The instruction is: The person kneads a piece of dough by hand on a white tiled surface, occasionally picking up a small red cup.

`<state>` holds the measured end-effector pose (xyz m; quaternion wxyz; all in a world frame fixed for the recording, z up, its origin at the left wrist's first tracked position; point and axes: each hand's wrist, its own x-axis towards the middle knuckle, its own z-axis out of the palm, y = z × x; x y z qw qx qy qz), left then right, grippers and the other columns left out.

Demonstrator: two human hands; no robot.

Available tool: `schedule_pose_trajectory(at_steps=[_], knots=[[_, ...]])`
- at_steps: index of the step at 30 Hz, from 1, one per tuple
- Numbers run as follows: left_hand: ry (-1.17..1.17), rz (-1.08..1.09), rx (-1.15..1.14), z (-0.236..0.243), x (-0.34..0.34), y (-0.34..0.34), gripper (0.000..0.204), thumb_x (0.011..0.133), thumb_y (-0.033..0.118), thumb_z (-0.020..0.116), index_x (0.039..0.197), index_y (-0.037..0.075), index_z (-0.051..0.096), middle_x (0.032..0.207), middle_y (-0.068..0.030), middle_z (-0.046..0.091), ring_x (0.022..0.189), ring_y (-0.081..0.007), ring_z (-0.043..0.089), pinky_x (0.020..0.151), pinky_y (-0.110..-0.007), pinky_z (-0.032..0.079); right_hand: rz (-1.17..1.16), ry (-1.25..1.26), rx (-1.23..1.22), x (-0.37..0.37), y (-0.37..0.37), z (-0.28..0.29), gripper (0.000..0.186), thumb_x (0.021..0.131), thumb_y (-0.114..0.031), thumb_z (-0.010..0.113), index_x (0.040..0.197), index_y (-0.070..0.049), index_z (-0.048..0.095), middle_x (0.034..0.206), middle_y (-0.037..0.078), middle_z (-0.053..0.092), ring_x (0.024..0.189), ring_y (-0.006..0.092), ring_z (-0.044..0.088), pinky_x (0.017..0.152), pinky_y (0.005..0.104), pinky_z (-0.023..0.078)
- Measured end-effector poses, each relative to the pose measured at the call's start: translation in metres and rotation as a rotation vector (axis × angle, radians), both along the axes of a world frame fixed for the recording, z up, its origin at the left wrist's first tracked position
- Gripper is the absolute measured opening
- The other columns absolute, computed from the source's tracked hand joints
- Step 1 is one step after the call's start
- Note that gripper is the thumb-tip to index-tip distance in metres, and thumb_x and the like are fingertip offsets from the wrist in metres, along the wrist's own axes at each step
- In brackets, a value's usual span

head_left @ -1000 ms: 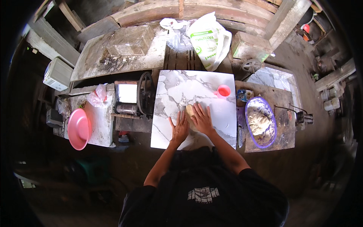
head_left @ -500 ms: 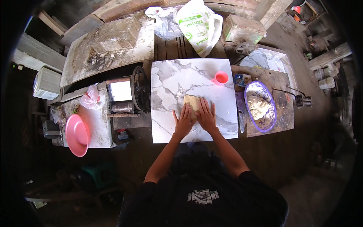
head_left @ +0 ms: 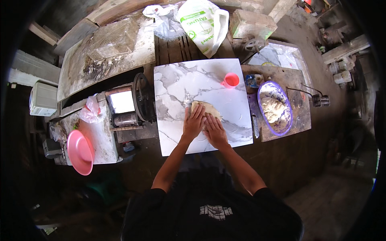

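Note:
A flattened piece of pale dough [head_left: 210, 107] lies on the marble-patterned board [head_left: 177, 80]. My left hand [head_left: 194, 123] rests flat over the dough's left part, its fingers stretched out and pointing away from me. Beside it, my right hand [head_left: 215, 131] presses on the near right part with fingers extended and slanting left. Both palms hide the near portion of the dough. A pink mug [head_left: 231, 80] stands farther back on the board, apart from both hands.
Right of the board, a purple-rimmed oval basin [head_left: 262, 116] holds more dough on a wooden table [head_left: 300, 118]. A hand-cranked roller machine with a black wheel [head_left: 140, 97] is at the left. Farther left sits a pink basin [head_left: 80, 152]. A white-and-green sack [head_left: 203, 28] lies behind the board.
My right hand has drawn back toward me and turned left, uncovering the dough's right side. My left hand has slid up over the dough's left part. The whole view has tilted slightly.

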<state>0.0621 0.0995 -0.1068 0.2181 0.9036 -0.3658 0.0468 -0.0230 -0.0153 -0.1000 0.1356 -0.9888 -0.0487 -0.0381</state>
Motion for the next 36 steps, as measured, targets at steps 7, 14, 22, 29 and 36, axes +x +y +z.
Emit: schedule_pose_trajectory(at_steps=[7,14,22,29,36], knots=[[-0.019,0.066,-0.021,-0.002,-0.001,-0.003,0.04,0.086,0.022,0.039,0.123,0.006,0.039,0.132,-0.0048,0.032,0.124,-0.0169,0.026,0.101,-0.045,0.014,0.025,0.046,0.096,-0.01,-0.003,0.008,0.05,0.082,-0.024,0.045,0.125,-0.002,0.032,0.134,0.01,0.027,0.126,0.0223,0.022,0.103,0.0361,0.017],[0.142,-0.139,-0.182,-0.004,0.014,-0.002,0.039,0.085,0.016,0.039,0.121,0.002,0.039,0.13,-0.0094,0.034,0.121,-0.0217,0.03,0.101,-0.037,0.02,0.019,-0.013,0.115,0.007,-0.007,0.0,0.05,0.083,-0.023,0.045,0.125,0.0,0.031,0.133,0.013,0.027,0.125,0.0249,0.022,0.102,0.0362,0.018],[-0.057,-0.062,-0.022,-0.004,0.013,0.001,0.041,0.086,0.019,0.039,0.123,0.002,0.037,0.129,-0.0086,0.035,0.12,-0.0192,0.031,0.101,-0.035,0.021,0.0,-0.027,0.09,-0.007,0.008,0.001,0.05,0.083,-0.023,0.044,0.126,-0.001,0.03,0.133,0.011,0.028,0.125,0.0229,0.023,0.102,0.0355,0.02],[0.003,-0.051,-0.117,-0.004,0.013,0.007,0.044,0.084,0.018,0.042,0.123,0.001,0.035,0.131,-0.0105,0.031,0.123,-0.023,0.025,0.101,-0.038,0.019,0.018,0.045,0.242,-0.003,-0.003,0.001,0.046,0.085,-0.02,0.041,0.126,-0.002,0.031,0.132,0.012,0.029,0.125,0.0238,0.022,0.103,0.0359,0.018],[0.115,0.094,0.06,-0.006,-0.036,0.008,0.054,0.081,0.025,0.045,0.128,0.004,0.028,0.135,-0.0087,0.025,0.126,-0.0189,0.02,0.099,-0.053,0.004,-0.055,-0.049,0.069,0.025,-0.005,-0.003,0.044,0.086,-0.025,0.038,0.125,-0.005,0.033,0.132,0.009,0.03,0.125,0.0203,0.022,0.102,0.0408,0.014]])
